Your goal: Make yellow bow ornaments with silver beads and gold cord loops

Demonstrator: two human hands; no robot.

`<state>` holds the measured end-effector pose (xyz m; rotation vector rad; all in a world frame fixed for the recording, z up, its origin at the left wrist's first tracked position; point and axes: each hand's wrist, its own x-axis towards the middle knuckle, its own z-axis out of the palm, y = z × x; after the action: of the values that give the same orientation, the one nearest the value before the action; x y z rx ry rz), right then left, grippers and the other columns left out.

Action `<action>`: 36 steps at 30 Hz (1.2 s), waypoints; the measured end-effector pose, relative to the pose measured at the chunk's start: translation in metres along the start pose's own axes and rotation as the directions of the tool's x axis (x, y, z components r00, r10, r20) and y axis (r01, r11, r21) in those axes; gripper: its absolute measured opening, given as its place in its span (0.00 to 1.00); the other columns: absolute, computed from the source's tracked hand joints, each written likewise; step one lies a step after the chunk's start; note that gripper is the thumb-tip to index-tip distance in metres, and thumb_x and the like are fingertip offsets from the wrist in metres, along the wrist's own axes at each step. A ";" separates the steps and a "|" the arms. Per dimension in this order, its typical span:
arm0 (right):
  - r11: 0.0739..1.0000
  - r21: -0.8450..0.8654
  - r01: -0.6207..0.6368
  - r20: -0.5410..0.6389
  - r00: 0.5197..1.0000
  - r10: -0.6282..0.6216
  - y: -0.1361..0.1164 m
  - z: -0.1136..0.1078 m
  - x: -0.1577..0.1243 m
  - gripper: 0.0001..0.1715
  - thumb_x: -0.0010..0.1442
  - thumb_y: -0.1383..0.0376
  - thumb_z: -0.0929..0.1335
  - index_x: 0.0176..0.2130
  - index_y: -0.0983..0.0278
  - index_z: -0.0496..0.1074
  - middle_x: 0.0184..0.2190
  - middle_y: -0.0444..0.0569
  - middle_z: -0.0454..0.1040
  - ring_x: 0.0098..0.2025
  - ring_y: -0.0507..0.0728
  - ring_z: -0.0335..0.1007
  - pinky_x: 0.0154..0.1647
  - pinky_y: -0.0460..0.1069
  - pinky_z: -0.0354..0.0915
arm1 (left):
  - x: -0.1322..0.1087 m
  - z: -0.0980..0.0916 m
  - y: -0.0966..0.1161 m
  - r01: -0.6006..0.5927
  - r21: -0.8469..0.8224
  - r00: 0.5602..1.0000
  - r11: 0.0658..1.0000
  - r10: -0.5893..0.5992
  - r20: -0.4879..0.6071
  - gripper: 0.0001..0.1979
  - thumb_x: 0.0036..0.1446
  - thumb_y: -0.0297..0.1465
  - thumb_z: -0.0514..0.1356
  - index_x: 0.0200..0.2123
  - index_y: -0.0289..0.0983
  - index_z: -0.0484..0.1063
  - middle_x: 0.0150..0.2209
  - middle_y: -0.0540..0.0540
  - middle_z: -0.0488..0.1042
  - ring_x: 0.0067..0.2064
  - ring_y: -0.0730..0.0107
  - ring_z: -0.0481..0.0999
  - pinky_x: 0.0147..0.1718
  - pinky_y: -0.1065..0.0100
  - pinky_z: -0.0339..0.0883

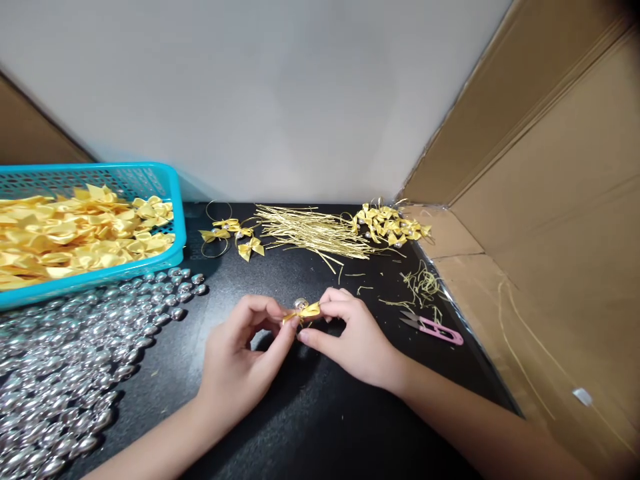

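Between my two hands, just above the black table (240, 433), is a yellow ribbon bow (309, 311). A shiny silver bead (301, 303) sits against the bow's far side. My left hand (245, 350) pinches the bow's left end between thumb and fingertips. With its fingers at the bow's right end, my right hand (353, 337) grips it too, its thumb pointing in below the bow. The hands partly hide the bow, and whether a cord runs through it I cannot make out.
At left, a blue basket (177, 220) holds many yellow bows, with silver beads (65, 373) spread before it. Gold cords (315, 230) lie behind my hands, between finished-looking bows (250, 248) and a bow pile (387, 223). Pink thread snips (440, 331) and cord scraps (423, 283) lie right.
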<state>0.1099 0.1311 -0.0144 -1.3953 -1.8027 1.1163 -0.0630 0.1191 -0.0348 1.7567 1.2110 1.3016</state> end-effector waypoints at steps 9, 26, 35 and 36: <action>0.993 0.122 -0.003 -0.056 0.998 0.009 0.007 0.007 0.001 0.06 0.49 0.69 0.74 0.25 0.63 0.74 0.23 0.39 0.61 0.31 0.51 0.59 0.32 0.48 0.54 | -0.002 0.001 -0.001 -0.013 0.003 1.000 1.000 0.013 0.026 0.11 0.54 0.21 0.61 0.35 0.40 0.63 0.30 0.53 0.77 0.30 0.75 0.78 0.29 0.76 0.72; 0.966 0.236 -0.101 0.185 0.981 0.057 -0.007 -0.014 0.003 0.07 0.48 0.70 0.73 0.24 0.64 0.71 0.25 0.40 0.64 0.30 0.50 0.58 0.36 0.47 0.58 | 0.006 0.001 0.002 0.067 -0.003 0.997 0.998 -0.067 -0.030 0.08 0.53 0.24 0.62 0.32 0.39 0.64 0.27 0.53 0.75 0.26 0.75 0.76 0.25 0.75 0.70; 0.994 -0.095 0.051 0.141 0.989 -0.037 -0.025 -0.030 -0.004 0.04 0.53 0.69 0.71 0.28 0.61 0.76 0.28 0.44 0.70 0.36 0.54 0.64 0.41 0.52 0.57 | 0.006 -0.001 0.003 0.031 0.015 0.999 0.999 -0.031 -0.024 0.09 0.54 0.23 0.62 0.33 0.40 0.64 0.28 0.53 0.75 0.27 0.75 0.76 0.25 0.76 0.71; 0.984 -0.158 0.078 0.077 0.995 -0.067 -0.026 -0.029 -0.006 0.05 0.53 0.69 0.70 0.28 0.60 0.77 0.28 0.44 0.70 0.36 0.54 0.64 0.41 0.53 0.56 | 0.006 -0.001 0.003 0.018 0.022 1.000 1.000 -0.018 -0.023 0.09 0.54 0.22 0.61 0.34 0.40 0.64 0.29 0.53 0.75 0.26 0.76 0.76 0.26 0.76 0.71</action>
<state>0.1240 0.1304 0.0224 -1.3837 -2.0174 1.0139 -0.0627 0.1232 -0.0299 1.7466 1.2557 1.3064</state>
